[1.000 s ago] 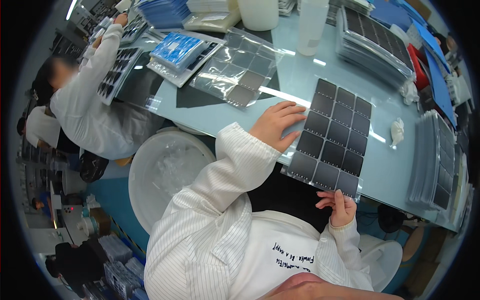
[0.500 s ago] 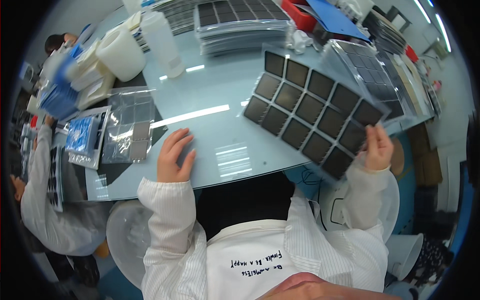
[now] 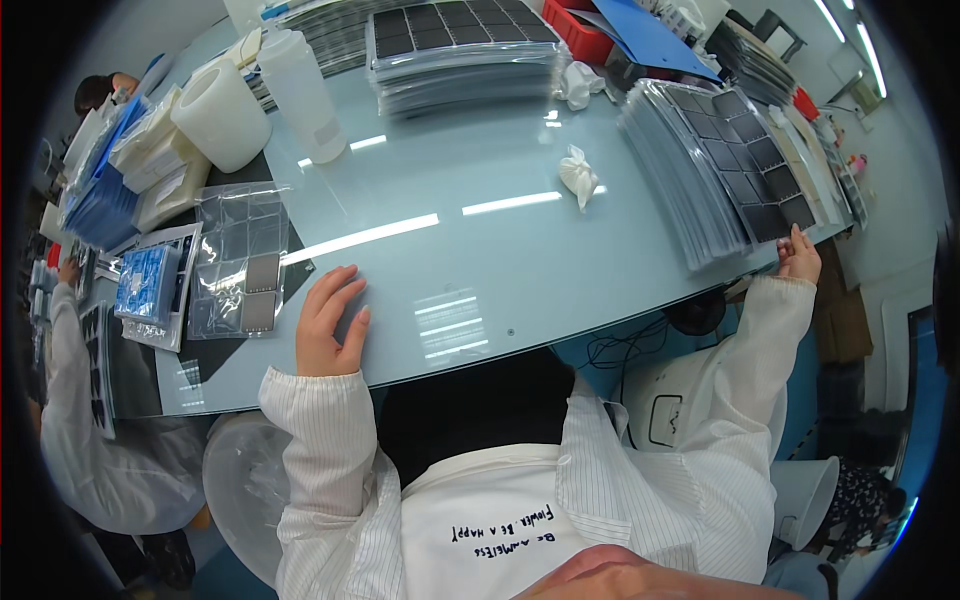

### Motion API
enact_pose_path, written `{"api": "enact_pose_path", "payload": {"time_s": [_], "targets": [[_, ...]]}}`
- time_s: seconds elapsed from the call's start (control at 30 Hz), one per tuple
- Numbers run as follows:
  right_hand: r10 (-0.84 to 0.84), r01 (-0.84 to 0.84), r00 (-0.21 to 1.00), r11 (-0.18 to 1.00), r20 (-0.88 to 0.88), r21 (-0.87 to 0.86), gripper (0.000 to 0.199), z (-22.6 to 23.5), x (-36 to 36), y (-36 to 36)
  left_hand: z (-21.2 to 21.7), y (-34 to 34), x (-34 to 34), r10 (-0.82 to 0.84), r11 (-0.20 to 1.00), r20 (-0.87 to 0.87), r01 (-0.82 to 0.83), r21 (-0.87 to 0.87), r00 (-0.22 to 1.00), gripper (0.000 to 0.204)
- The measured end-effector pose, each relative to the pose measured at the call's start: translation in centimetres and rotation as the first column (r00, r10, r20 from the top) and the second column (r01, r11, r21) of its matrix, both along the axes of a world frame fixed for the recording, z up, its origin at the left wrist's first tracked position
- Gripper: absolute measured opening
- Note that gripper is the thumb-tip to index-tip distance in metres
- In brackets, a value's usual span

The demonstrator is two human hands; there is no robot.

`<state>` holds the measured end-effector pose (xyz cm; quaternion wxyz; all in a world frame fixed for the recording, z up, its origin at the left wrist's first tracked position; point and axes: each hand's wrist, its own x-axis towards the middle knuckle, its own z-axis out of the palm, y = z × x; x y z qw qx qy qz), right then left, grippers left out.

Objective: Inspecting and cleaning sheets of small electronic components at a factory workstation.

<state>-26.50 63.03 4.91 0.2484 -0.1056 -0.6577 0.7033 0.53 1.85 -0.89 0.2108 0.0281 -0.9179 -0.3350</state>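
Note:
My left hand [image 3: 332,322] rests on the glass tabletop [image 3: 400,260] near its front edge, fingers spread and holding nothing. At the right end of the table, my right hand [image 3: 798,257] pinches the near corner of a clear plastic sheet with rows of dark squares [image 3: 745,155]. This sheet lies on top of a stack of clear plastic sheets [image 3: 680,180]. A crumpled white tissue [image 3: 578,178] sits on the glass between the hands, farther back. Left of my left hand lies a clear pocket sheet [image 3: 222,225] with two dark squares in it.
At the back stands another stack of dark-squared sheets [image 3: 465,70], beside a translucent bottle [image 3: 303,100] and a white roll [image 3: 222,115]. Blue packets [image 3: 147,285] lie at the left. A red bin [image 3: 575,30] and blue folder [image 3: 650,38] are behind. Another person's sleeve [image 3: 75,400] shows far left.
My right hand has carried the dark-squared sheet from over the table rightward onto the right stack. The tissue on the glass has come into sight. My left hand stays put on the glass.

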Motion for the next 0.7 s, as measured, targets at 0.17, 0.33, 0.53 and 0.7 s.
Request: {"api": "enact_pose_path", "payload": {"time_s": [0.17,0.33,0.53,0.7], "targets": [[0.058,-0.055,0.998,0.996,0.035,-0.068,0.012,0.3,0.2,0.0,0.0,0.1,0.1,0.002,1.000,0.000,-0.002,-0.001,1.000,0.031],[0.003,0.000,1.000,0.996,0.030,-0.089,0.012,0.9,-1.2,-1.0,-0.2,-0.1,0.0,0.002,1.000,-0.004,-0.002,0.012,1.000,0.031],[-0.063,0.062,0.998,0.995,-0.016,-0.074,0.013,0.2,-2.3,-0.7,-0.1,0.0,0.0,-0.001,1.000,-0.009,0.001,-0.001,1.000,0.031],[-0.083,0.082,0.996,0.995,-0.022,-0.049,0.030,0.3,-2.3,-1.3,-0.1,-0.1,0.1,-0.003,1.000,-0.009,0.003,0.002,1.000,0.031]]}}
